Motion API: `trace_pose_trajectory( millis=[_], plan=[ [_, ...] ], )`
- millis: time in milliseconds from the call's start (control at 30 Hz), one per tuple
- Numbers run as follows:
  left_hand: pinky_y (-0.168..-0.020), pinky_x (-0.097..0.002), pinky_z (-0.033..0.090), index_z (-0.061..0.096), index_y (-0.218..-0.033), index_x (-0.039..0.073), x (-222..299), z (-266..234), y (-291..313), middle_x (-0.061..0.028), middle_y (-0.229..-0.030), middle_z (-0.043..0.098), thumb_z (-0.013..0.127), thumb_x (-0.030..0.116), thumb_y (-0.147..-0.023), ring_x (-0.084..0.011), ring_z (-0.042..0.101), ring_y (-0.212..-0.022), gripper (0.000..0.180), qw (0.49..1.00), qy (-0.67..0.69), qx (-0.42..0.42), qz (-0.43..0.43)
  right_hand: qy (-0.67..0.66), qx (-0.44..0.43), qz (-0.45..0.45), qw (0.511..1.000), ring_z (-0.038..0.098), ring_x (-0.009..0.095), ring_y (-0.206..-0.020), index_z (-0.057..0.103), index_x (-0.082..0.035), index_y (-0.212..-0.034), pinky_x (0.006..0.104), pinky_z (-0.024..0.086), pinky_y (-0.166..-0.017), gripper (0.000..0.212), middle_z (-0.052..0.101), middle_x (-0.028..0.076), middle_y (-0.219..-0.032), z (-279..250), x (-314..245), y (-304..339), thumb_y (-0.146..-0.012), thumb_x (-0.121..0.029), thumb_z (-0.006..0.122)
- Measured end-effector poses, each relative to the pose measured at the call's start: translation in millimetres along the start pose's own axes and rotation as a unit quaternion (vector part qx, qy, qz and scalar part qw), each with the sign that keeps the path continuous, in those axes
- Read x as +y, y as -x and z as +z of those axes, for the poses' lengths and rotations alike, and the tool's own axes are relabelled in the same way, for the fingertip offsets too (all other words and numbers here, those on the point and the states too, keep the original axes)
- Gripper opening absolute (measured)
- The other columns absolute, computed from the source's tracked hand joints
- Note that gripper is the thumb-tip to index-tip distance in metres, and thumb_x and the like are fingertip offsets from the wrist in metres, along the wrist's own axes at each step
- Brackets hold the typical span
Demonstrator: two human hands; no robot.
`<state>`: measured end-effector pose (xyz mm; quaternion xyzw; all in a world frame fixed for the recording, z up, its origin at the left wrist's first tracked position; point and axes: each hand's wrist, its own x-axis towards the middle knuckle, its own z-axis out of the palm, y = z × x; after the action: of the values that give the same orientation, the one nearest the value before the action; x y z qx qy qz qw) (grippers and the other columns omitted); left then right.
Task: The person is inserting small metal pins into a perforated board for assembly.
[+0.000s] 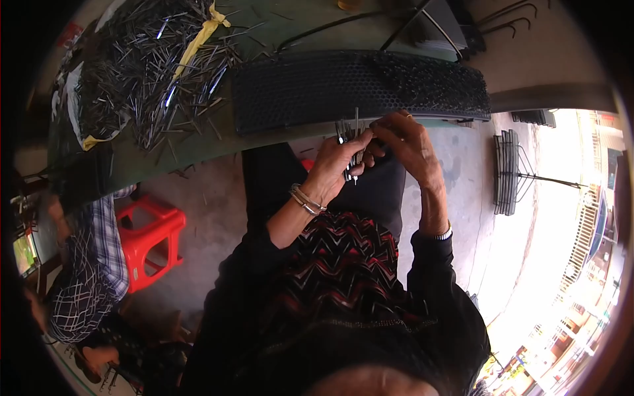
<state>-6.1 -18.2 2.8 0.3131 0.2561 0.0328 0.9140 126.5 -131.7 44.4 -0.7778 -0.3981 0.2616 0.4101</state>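
Near the upper centre of the frame, the left hand (pixel 337 162) is gripping a small bundle of thin metal pins (pixel 351 142), fingers closed around them, just below the near edge of a black perforated panel (pixel 343 89). The right hand (pixel 404 140) is pinching one pin at the bundle's top, beside that edge. A loose heap of pins (pixel 152 72) is lying at upper left on the green table (pixel 198 148). Doing this well probably means drawing one pin at a time while the bundle is being held steady.
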Motion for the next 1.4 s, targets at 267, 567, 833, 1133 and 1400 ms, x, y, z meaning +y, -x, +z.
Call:
trace_pose_trajectory(
  millis=[267,567,833,1133,1400],
  plan=[
    [-0.05,-0.023,0.041,0.065,-0.102,0.006,1,-3,-12,-0.011,-0.085,0.071,0.065,0.025,-0.093,-0.0157,0.068,-0.073,0.021,1.0,0.021,0.002,-0.019,0.092,0.328,-0.029,0.94,0.062,0.013,-0.073,0.059,-0.001,-0.098,0.0278,0.048,-0.067,0.01,0.065,0.008,-0.083,-6,-4,-6,-0.091,-0.008,0.061],
    [-0.047,-0.0221,0.038,0.064,-0.106,-0.001,-2,-2,-5,-0.0078,-0.077,0.062,0.06,0.022,-0.096,-0.0102,0.054,-0.061,0.025,0.997,0.058,0.044,0.004,0.197,0.364,-0.104,0.904,0.062,0.032,-0.072,0.057,-0.003,-0.098,0.0392,0.048,-0.064,0.008,0.063,0.016,-0.081,-9,26,-36,-0.09,-0.006,0.061],
    [-0.048,-0.0208,0.036,0.064,-0.111,-0.001,-6,2,-1,-0.0066,-0.078,0.063,0.063,0.026,-0.095,-0.0087,0.054,-0.063,0.032,0.999,0.036,0.008,-0.006,0.201,0.344,-0.112,0.91,0.065,0.024,-0.072,0.062,-0.005,-0.096,0.0331,0.051,-0.063,0.007,0.067,0.011,-0.088,-7,37,-35,-0.09,-0.008,0.063],
    [-0.049,-0.0206,0.035,0.065,-0.109,0.002,-9,3,5,-0.0087,-0.083,0.069,0.065,0.027,-0.093,-0.0117,0.064,-0.068,0.029,1.0,0.0,0.012,0.0,0.244,0.319,-0.026,0.915,0.062,0.026,-0.083,0.066,-0.006,-0.098,0.0365,0.048,-0.071,0.015,0.059,0.012,-0.088,-3,15,-17,-0.088,-0.017,0.067],
    [-0.049,-0.0207,0.033,0.064,-0.107,0.005,-6,14,10,-0.0087,-0.088,0.072,0.066,0.025,-0.092,-0.0152,0.07,-0.078,0.025,0.999,-0.036,0.016,-0.03,-0.115,0.026,0.044,0.992,0.057,0.012,-0.073,0.062,0.006,-0.09,0.0287,0.046,-0.065,0.014,0.063,0.008,-0.079,-1,12,15,-0.088,-0.008,0.061]
  ],
)
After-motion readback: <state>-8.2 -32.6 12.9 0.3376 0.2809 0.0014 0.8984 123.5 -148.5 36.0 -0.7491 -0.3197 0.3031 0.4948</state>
